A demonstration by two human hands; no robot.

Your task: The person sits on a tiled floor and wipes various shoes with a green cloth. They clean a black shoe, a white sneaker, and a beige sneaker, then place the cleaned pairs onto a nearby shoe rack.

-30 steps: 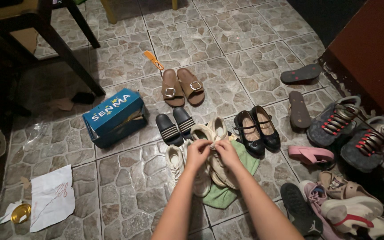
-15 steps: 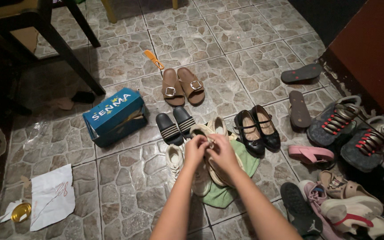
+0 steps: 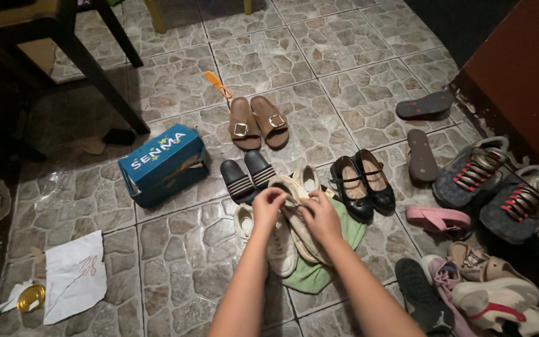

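1. A person's left hand (image 3: 268,206) and right hand (image 3: 320,215) meet over a cream sneaker (image 3: 297,221), both sets of fingers pinched on its upper side; whether they grip laces or fabric cannot be told.
2. The sneaker lies directly beneath the hands, on a green cloth (image 3: 310,274) spread on the tiled floor (image 3: 176,262).
3. Just left of the left hand sits a white sneaker (image 3: 280,246), touching the cream one.
4. Just beyond the hands stand black striped slides (image 3: 247,178); to the right of the right hand, black buckled shoes (image 3: 363,184).
5. Farther left of the hands lies a blue shoebox (image 3: 163,163); nearer the person on that side, a sheet of white paper (image 3: 73,278).
6. Farther ahead rest brown buckled sandals (image 3: 258,122) and an orange comb (image 3: 218,84).
7. Well right of the hands, a heap of mixed shoes (image 3: 488,249) lines a dark wall.
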